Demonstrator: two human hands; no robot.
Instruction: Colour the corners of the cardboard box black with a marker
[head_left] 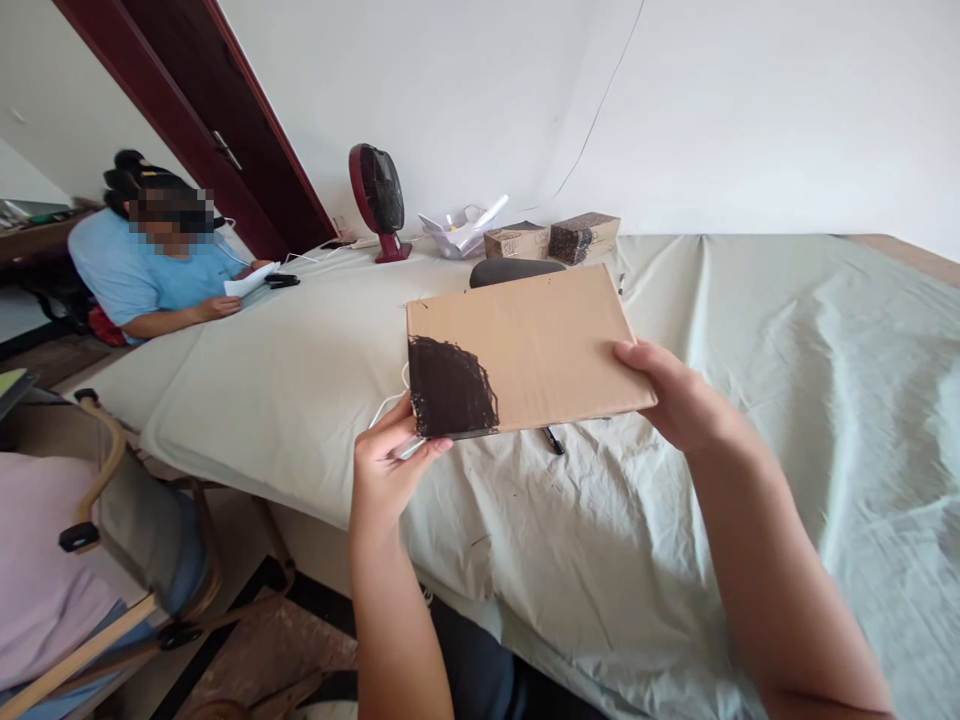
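A brown cardboard box [555, 345] is held up above the cloth-covered table, its large face tilted toward me. Black scribbled colouring fills that face's lower left corner. My left hand [394, 450] grips this blackened corner, the thumb along the lower edge and the fingers on the left side. On the right, my right hand [675, 390] is closed round the box's edge with its thumb on the face; its other fingers are hidden behind. A black marker [553, 440] lies on the cloth just below the box, partly covered by it.
Two cardboard boxes with black markings, a left one [517, 240] and a right one [585, 237], stand by the wall. Nearby are a clear plastic basket [457, 235], a red fan [379, 195] and a dark rounded object [514, 271]. Across the table a person [150, 260] holds white paper.
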